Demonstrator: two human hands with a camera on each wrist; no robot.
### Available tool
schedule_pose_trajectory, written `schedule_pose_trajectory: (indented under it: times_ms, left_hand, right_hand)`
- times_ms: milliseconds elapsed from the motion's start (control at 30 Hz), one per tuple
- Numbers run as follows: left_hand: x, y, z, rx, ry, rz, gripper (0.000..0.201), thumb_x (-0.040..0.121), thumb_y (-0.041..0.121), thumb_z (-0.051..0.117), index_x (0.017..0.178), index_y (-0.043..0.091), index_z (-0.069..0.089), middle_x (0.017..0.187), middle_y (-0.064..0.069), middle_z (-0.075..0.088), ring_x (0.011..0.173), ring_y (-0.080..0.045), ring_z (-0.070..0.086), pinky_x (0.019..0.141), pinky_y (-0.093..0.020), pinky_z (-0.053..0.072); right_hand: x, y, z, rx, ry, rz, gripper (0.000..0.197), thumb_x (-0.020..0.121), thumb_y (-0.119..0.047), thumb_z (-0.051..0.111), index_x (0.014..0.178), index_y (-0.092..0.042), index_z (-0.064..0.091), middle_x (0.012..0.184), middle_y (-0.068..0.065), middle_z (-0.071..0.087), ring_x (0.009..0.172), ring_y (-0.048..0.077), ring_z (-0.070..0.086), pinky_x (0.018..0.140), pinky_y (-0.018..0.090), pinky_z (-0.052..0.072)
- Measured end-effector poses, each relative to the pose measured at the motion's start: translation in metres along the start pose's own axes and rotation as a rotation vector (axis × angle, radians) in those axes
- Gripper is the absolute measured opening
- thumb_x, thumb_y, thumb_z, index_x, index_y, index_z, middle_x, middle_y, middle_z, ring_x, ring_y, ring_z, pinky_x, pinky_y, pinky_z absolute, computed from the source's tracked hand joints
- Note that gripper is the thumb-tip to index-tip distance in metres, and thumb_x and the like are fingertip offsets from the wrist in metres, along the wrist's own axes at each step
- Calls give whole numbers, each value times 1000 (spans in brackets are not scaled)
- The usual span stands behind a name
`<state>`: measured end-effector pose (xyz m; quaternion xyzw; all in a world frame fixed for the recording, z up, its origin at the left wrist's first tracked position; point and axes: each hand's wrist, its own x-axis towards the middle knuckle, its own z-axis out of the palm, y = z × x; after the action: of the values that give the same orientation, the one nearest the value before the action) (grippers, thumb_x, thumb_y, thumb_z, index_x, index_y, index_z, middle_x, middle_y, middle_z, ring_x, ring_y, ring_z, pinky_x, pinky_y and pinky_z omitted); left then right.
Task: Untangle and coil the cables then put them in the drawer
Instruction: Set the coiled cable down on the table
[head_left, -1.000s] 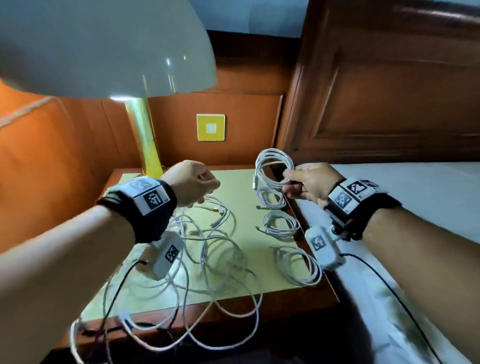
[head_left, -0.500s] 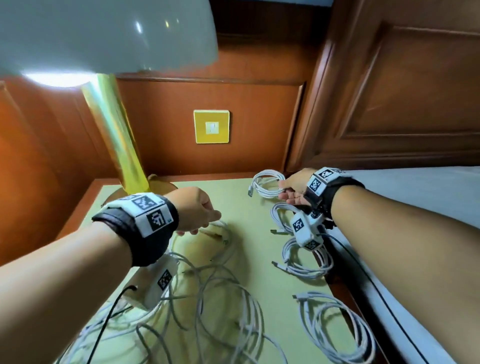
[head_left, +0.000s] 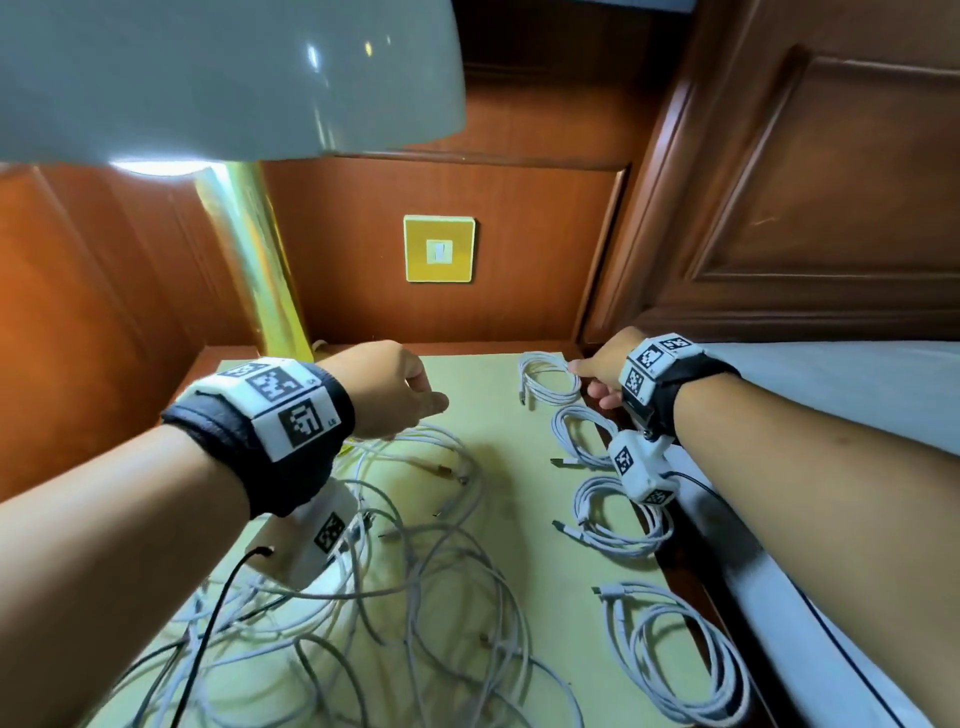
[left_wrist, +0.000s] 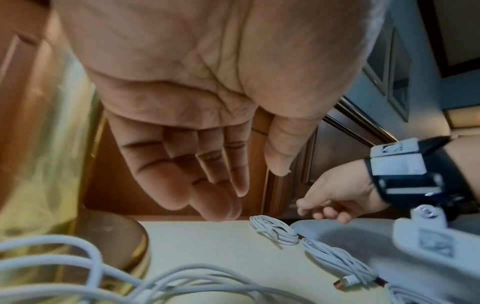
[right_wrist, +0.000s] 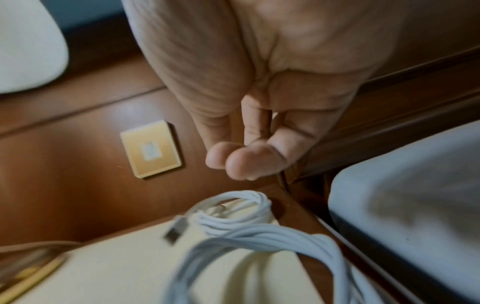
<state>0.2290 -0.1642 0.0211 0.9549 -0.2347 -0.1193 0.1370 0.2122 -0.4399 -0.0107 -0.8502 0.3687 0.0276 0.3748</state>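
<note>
The left hand (head_left: 387, 395) is hanging over the pale yellow top of the wooden bedside table (head_left: 498, 441), with its fingers (left_wrist: 207, 181) loose and a little bent, holding nothing. Right under those fingers and spreading toward the near edge, the big messy pile of loose white cables (head_left: 395, 582) is lying in loops. Some loops are running out of the bottom of the head view. Behind the left hand the shiny gold lamp pole (head_left: 254, 260) is standing close, so there is little room on that side. The right hand (head_left: 597, 371) is hovering at the far right corner of the table. Its thumb and fingertips (right_wrist: 241, 162) are pressed together just above the small white coiled cable (head_left: 548, 382), and nothing is showing between them. That coil is lying flat near the back edge. Three more white coiled cables (head_left: 618, 514) are lying in a row below the right wrist, along the right edge, next to the grey-white bed sheet (head_left: 841, 395). Bare yellow top is showing between the two hands.
</note>
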Motion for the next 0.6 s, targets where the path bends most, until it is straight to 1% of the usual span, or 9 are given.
schedule_pose_trajectory:
  times_ms: [67, 100, 200, 267, 333, 367, 400, 500, 600]
  left_hand:
    - [-15, -2, -7, -8, 31, -4, 31, 94, 47, 61, 79, 21, 66, 76, 4, 70, 68, -13, 63, 70, -29, 53]
    - [-24, -4, -9, -1, 49, -5, 30, 94, 47, 61, 77, 22, 65, 78, 4, 68, 68, -13, 60, 68, -28, 50]
    - [-52, -8, -13, -23, 78, -11, 31, 94, 45, 62, 73, 21, 64, 75, 4, 68, 66, -14, 61, 64, -27, 49]
    - [-76, -8, -16, -73, 88, -13, 32, 94, 43, 63, 72, 19, 65, 72, 3, 68, 65, -14, 63, 62, -26, 49]
    - [-106, -3, -22, -97, 123, -25, 32, 94, 43, 62, 75, 19, 66, 71, 4, 68, 65, -13, 63, 60, -24, 47]
    - [-124, 0, -25, -104, 146, -33, 32, 94, 44, 62, 75, 18, 66, 72, 4, 69, 66, -13, 63, 60, -24, 47]
    - [-142, 2, -28, -125, 161, -44, 32, 94, 43, 62, 76, 18, 67, 73, 3, 70, 68, -16, 65, 62, -24, 48]
    - [-202, 7, -29, -274, 150, -75, 31, 95, 42, 63, 84, 14, 70, 84, -4, 75, 80, -27, 72, 62, -31, 56]
    - [-263, 6, -22, -422, 121, -113, 29, 97, 40, 62, 88, 13, 69, 89, -3, 76, 78, -26, 74, 60, -35, 59]
  right_hand:
    - [-18, -1, -5, -12, -2, -45, 34, 90, -31, 72, 76, -2, 64, 44, 4, 58, 33, 15, 51, 37, 20, 43]
    - [-30, -2, -7, -26, -10, -62, 34, 92, -31, 70, 74, -3, 63, 46, 4, 58, 30, 14, 51, 33, 17, 38]
    - [-68, -6, -12, -26, -42, -108, 35, 95, -29, 62, 72, -4, 59, 50, 4, 56, 29, 16, 50, 33, 16, 34]
    - [-101, -7, -16, 28, -60, -142, 28, 96, -24, 61, 76, -3, 60, 55, 7, 56, 36, 19, 48, 41, 21, 39]
    - [-140, -7, -20, 78, -65, -189, 22, 94, -20, 61, 81, -3, 64, 62, 10, 56, 52, 24, 49, 54, 31, 42]
    - [-162, -5, -22, 95, -68, -211, 21, 94, -19, 61, 84, -2, 65, 66, 12, 56, 58, 26, 49, 57, 33, 42]
    - [-185, -2, -24, 103, -79, -232, 19, 95, -18, 61, 86, -2, 65, 70, 12, 56, 61, 26, 49, 56, 33, 42]
    - [-258, 12, -25, 67, -116, -276, 18, 98, -20, 59, 85, -9, 59, 75, 9, 59, 55, 16, 51, 47, 24, 41]
    - [-319, 31, -17, 133, -122, -322, 24, 97, -24, 62, 77, -11, 58, 75, 7, 65, 53, 13, 56, 45, 22, 43]
